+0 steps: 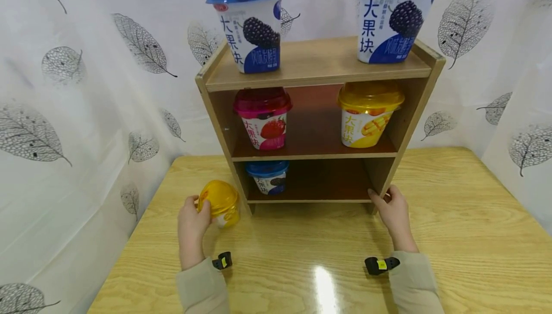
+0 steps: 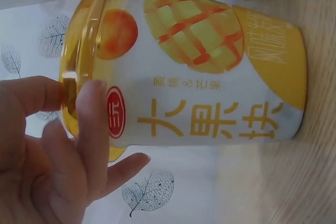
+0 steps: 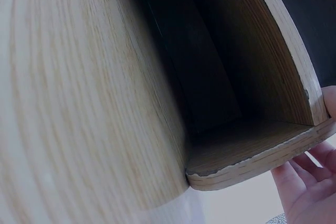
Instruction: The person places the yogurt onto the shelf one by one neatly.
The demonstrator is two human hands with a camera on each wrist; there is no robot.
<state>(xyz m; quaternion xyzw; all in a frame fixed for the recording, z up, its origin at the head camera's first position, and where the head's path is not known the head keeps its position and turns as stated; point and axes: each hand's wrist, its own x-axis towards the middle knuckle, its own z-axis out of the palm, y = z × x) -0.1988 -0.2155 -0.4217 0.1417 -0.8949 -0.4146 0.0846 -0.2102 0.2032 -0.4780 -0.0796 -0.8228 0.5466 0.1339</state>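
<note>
My left hand (image 1: 193, 225) grips a yellow-lidded yogurt cup (image 1: 228, 217) by its lid, just left of the wooden shelf (image 1: 314, 157). In the left wrist view the yogurt cup (image 2: 210, 72) shows mango and peach pictures, and its base is close over the tabletop. Thumb and fingers sit around the lid (image 2: 79, 51). At the shelf's lower right, my right hand (image 1: 393, 215) holds the side panel, thumb on the inner side and fingers outside. The right wrist view shows the panel's bottom end (image 3: 252, 163) with the fingers (image 3: 291, 182) against it.
Two blue-lidded cups (image 1: 252, 36) (image 1: 385, 26) stand on top of the shelf. On the middle level are a pink-lidded cup (image 1: 265, 127) at left and another yellow-lidded cup (image 1: 366, 122) at right. A blue-lidded cup (image 1: 270, 180) sits bottom left. The table (image 1: 293, 266) meets leaf-print cloth (image 1: 99, 112).
</note>
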